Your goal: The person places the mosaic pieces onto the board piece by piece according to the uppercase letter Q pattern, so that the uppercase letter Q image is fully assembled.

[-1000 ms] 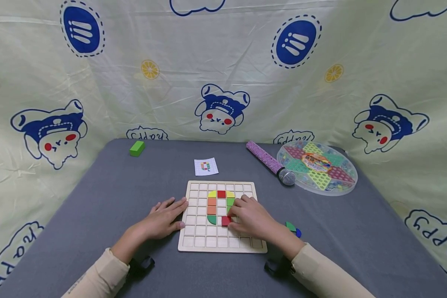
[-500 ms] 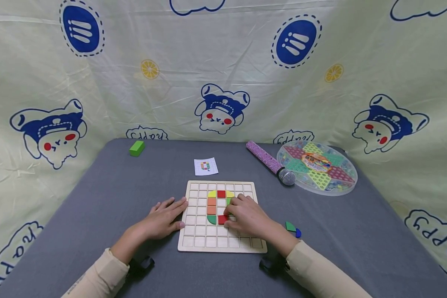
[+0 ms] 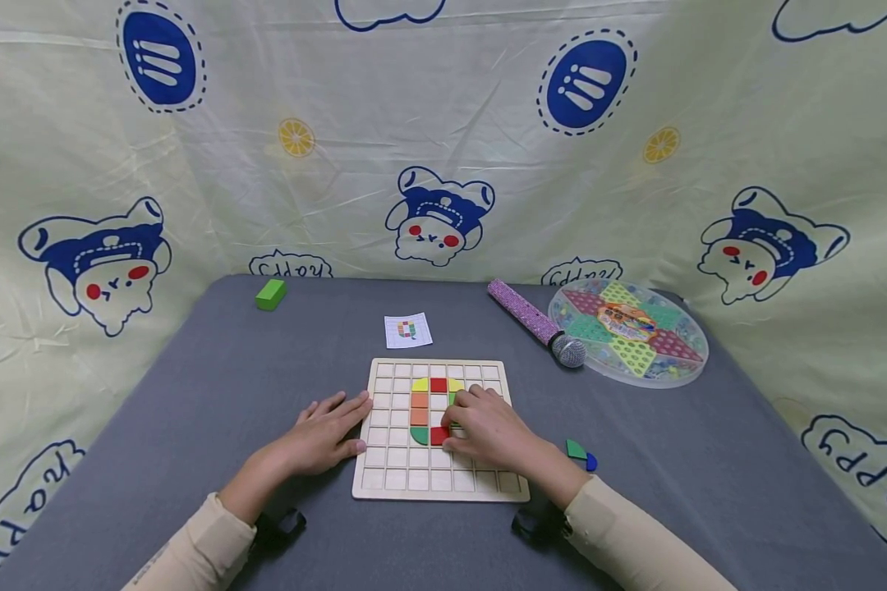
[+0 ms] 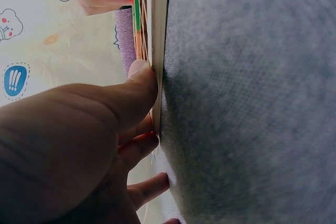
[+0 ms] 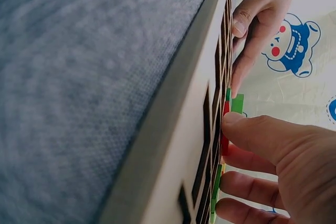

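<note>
A wooden grid board point(image 3: 395, 480) lies on the grey cloth, with coloured tiles forming a ring in its cells. My right hand point(image 3: 491, 428) pinches a red square tile point(image 3: 438, 436) at the ring's lower side, thumb at its near edge, beside a green quarter-circle tile point(image 3: 419, 436). In the right wrist view that red tile point(image 5: 226, 135) sits low at the board's surface under the thumb. My left hand point(image 3: 330, 435) rests at the board's left edge, fingers spread; in the left wrist view its thumb point(image 4: 142, 74) touches the edge. The ring's right-hand tiles are partly hidden by my right hand.
A pattern card point(image 3: 408, 331) lies behind the board. Green and blue tiles point(image 3: 576, 450) lie on the cloth to the right. Farther back are a glittery microphone point(image 3: 535, 320), a round clear box point(image 3: 665, 373) and a green block point(image 3: 271, 295).
The right hand has shifted slightly left with the red tile, which now sits next to the green quarter-circle tile, in line with the ring. The left hand has stayed put.
</note>
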`<state>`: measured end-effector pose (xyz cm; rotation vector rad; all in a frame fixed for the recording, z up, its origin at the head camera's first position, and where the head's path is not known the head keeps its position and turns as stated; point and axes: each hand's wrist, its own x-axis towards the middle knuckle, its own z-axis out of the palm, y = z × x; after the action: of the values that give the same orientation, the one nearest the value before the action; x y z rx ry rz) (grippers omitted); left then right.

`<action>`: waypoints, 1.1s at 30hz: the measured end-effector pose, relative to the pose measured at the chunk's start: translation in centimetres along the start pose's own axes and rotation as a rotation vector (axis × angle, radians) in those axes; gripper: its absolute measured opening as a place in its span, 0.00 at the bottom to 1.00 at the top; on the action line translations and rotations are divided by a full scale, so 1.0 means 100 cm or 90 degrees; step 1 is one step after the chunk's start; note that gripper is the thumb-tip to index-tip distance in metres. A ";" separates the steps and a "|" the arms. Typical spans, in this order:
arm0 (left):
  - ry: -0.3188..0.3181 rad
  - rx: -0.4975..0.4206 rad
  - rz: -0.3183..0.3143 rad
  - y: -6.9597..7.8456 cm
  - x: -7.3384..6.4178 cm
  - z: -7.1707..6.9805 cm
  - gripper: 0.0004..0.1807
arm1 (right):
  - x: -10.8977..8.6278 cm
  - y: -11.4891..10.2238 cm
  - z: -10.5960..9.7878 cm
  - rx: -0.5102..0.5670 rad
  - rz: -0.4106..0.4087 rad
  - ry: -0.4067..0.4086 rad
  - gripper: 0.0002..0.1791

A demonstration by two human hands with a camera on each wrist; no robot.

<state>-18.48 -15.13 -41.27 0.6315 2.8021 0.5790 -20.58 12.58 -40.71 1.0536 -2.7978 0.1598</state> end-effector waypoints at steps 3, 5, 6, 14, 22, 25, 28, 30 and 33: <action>0.001 -0.001 0.003 0.000 0.000 0.000 0.34 | 0.000 0.000 0.000 0.001 0.002 -0.001 0.11; 0.001 -0.003 0.006 0.000 -0.001 0.000 0.34 | 0.000 0.000 0.000 0.005 0.002 -0.001 0.11; 0.002 -0.003 0.007 0.000 -0.001 -0.001 0.34 | -0.001 0.000 0.000 0.006 0.001 0.001 0.11; 0.003 -0.001 0.008 0.000 -0.001 0.000 0.34 | -0.012 0.010 -0.003 0.021 0.006 0.032 0.11; -0.004 -0.001 0.002 0.000 -0.001 -0.001 0.34 | -0.034 0.031 -0.012 0.035 0.020 0.048 0.13; -0.006 -0.001 -0.001 0.000 -0.001 -0.001 0.34 | -0.044 0.042 -0.015 0.039 0.034 0.050 0.13; -0.004 0.000 0.004 0.000 -0.001 -0.001 0.34 | -0.055 0.052 -0.017 0.037 0.046 0.056 0.13; -0.003 0.001 0.006 -0.001 -0.001 0.000 0.34 | -0.061 0.059 -0.017 0.027 0.057 0.062 0.13; -0.002 0.001 0.006 -0.001 0.000 0.000 0.34 | -0.070 0.070 -0.018 0.015 0.066 0.070 0.13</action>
<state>-18.49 -15.19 -41.30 0.6453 2.7984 0.5762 -19.79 22.65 -40.46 0.8766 -2.7582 0.2540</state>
